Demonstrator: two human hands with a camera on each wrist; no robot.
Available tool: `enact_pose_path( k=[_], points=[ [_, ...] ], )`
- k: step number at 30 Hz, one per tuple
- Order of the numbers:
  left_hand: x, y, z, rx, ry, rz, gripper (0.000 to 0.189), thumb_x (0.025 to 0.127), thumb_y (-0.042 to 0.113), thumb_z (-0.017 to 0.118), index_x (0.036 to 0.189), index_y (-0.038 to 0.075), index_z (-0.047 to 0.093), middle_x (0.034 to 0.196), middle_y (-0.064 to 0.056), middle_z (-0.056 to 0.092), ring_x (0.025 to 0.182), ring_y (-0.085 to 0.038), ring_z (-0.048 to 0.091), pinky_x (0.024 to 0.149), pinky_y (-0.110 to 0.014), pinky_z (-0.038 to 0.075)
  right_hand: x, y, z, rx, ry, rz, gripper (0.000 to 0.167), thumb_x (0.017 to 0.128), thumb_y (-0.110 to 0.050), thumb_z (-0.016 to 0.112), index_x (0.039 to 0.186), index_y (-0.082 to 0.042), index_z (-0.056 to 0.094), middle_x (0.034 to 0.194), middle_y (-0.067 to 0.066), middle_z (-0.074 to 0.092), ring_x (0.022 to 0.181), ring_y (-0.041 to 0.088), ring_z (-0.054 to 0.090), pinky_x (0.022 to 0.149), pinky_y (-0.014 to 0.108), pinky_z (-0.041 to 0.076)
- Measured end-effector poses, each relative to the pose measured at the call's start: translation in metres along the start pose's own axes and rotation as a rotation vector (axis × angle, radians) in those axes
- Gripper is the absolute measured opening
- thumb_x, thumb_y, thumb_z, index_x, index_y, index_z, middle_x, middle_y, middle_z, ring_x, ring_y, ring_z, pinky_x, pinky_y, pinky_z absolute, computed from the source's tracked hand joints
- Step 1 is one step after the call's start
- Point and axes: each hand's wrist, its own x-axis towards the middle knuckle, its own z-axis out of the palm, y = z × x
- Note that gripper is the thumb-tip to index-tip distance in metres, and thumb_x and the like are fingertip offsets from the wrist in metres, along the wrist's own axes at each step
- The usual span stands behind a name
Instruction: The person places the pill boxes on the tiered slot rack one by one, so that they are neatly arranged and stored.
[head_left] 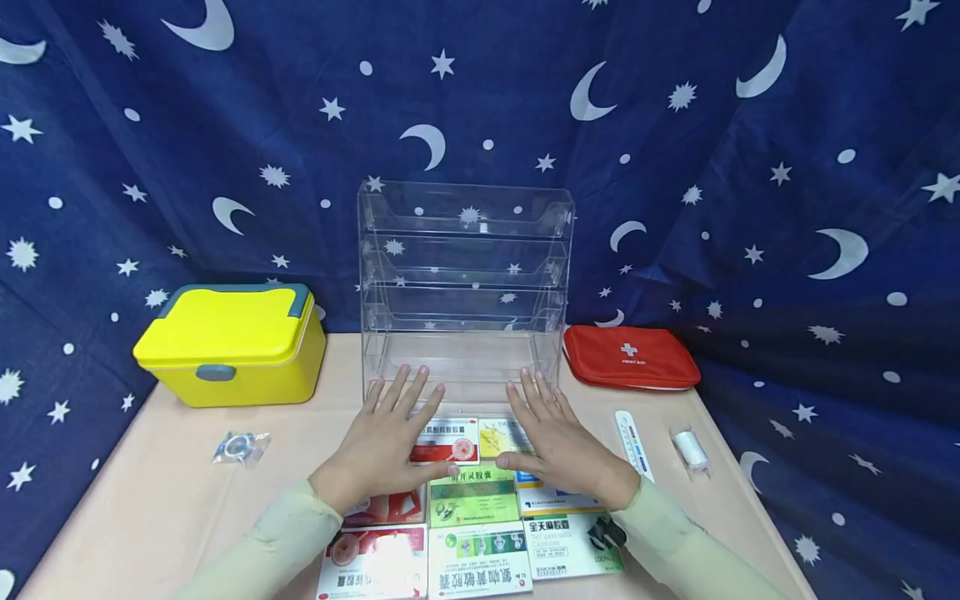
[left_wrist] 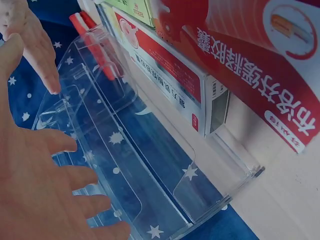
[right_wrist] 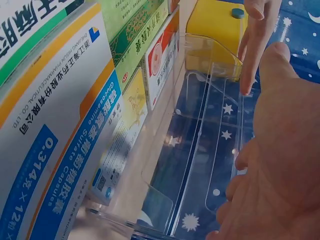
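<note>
Both hands hover palm down, fingers spread, over rows of medicine boxes. My left hand [head_left: 384, 442] is above a red-and-white box [head_left: 444, 442] and a red box [head_left: 390, 507]; it holds nothing. Nothing is held by my right hand [head_left: 562, 450] either, its fingers partly covering a yellow-and-white box [head_left: 501, 435] and a blue-and-white box [head_left: 555, 498]. Between the hands lies a green box [head_left: 474, 496]. Nearer me are a red-topped white box [head_left: 372, 562], a green-and-white box [head_left: 480, 558] and a gastrodia capsule box [head_left: 570, 546]. Just beyond the fingertips stands a clear tiered rack [head_left: 465, 342].
A yellow lidded box [head_left: 228, 346] stands back left, with a small bagged item [head_left: 240, 448] before it. To the right are a red first aid pouch [head_left: 630, 358], a white thermometer [head_left: 633, 446] and a white roll [head_left: 690, 450]. A starry blue curtain [head_left: 480, 100] hangs behind.
</note>
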Motion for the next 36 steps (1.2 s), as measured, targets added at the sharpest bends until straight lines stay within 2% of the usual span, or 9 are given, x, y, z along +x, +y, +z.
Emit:
enact_pose_path(
  k=[4,9,14,16,19,23,27,32,36],
  points=[
    [0.000,-0.003,-0.002,-0.036,0.021,-0.002,0.103,0.086,0.083,0.048,0.161,0.015,0.030,0.166,-0.014,0.018,0.152,-0.038,0.009,0.117,-0.062,0.008,-0.001,0.000,-0.004,0.087,0.035,-0.006,0.093,0.093,-0.069,0.056,0.163,-0.017,0.021,0.168,0.004,-0.002,0.153,0.028,-0.004,0.118,0.060,0.013],
    [0.001,-0.014,-0.010,-0.159,0.126,-0.049,0.085,0.090,0.059,0.067,0.155,0.011,0.042,0.160,-0.014,0.035,0.146,-0.038,0.032,0.114,-0.061,0.026,0.000,0.006,-0.011,0.326,0.142,0.025,0.068,0.096,-0.053,0.065,0.155,-0.025,0.044,0.164,-0.004,0.028,0.148,0.023,0.028,0.111,0.058,0.034],
    [0.003,-0.030,-0.022,-0.317,0.252,-0.160,0.059,0.094,0.047,0.068,0.141,0.014,0.060,0.137,-0.008,0.061,0.121,-0.031,0.060,0.094,-0.054,0.050,0.001,0.027,-0.010,0.588,0.246,0.111,0.034,0.096,-0.027,0.074,0.128,-0.017,0.069,0.125,-0.003,0.068,0.110,0.021,0.065,0.093,0.047,0.053],
    [0.003,-0.039,-0.027,-0.385,0.291,-0.218,0.048,0.096,0.043,0.067,0.134,0.015,0.066,0.126,-0.005,0.067,0.110,-0.026,0.066,0.085,-0.049,0.054,0.001,0.038,-0.007,0.658,0.253,0.187,0.025,0.095,-0.022,0.075,0.118,-0.013,0.072,0.109,-0.002,0.071,0.092,0.020,0.065,0.080,0.037,0.055],
    [0.002,-0.053,-0.032,-0.484,0.355,-0.298,0.033,0.098,0.035,0.067,0.122,0.013,0.071,0.110,-0.002,0.071,0.095,-0.021,0.068,0.076,-0.044,0.055,-0.002,0.052,0.001,0.716,0.224,0.314,0.022,0.094,-0.018,0.075,0.113,-0.007,0.073,0.095,0.003,0.070,0.080,0.024,0.061,0.064,0.029,0.051],
    [0.000,-0.073,-0.034,-0.592,0.458,-0.375,0.025,0.098,0.024,0.068,0.115,0.006,0.071,0.099,-0.006,0.071,0.087,-0.024,0.069,0.075,-0.043,0.055,-0.007,0.063,0.017,0.659,0.173,0.396,0.021,0.094,-0.016,0.075,0.113,-0.006,0.074,0.088,0.003,0.069,0.075,0.023,0.059,0.057,0.027,0.050],
    [0.002,-0.092,-0.030,-0.686,0.536,-0.445,0.030,0.100,0.021,0.066,0.122,0.000,0.064,0.102,-0.012,0.068,0.089,-0.027,0.066,0.076,-0.037,0.053,-0.009,0.062,0.030,0.509,0.164,0.368,0.026,0.093,-0.016,0.076,0.117,-0.009,0.074,0.085,-0.005,0.065,0.077,0.018,0.057,0.065,0.028,0.049],
    [0.009,-0.105,-0.020,-0.800,0.544,-0.490,0.034,0.102,0.020,0.063,0.129,-0.002,0.060,0.111,-0.016,0.066,0.095,-0.030,0.063,0.080,-0.029,0.047,-0.006,0.058,0.038,0.393,0.137,0.380,0.033,0.092,-0.021,0.078,0.121,-0.007,0.073,0.077,-0.008,0.060,0.076,0.015,0.056,0.070,0.031,0.047],
    [0.015,-0.109,-0.016,-0.860,0.522,-0.474,0.035,0.102,0.019,0.063,0.129,-0.002,0.060,0.112,-0.017,0.066,0.095,-0.030,0.063,0.078,-0.024,0.048,-0.004,0.056,0.041,0.330,0.148,0.397,0.033,0.091,-0.025,0.078,0.119,-0.007,0.075,0.075,-0.010,0.061,0.075,0.013,0.056,0.073,0.034,0.047]
  ],
)
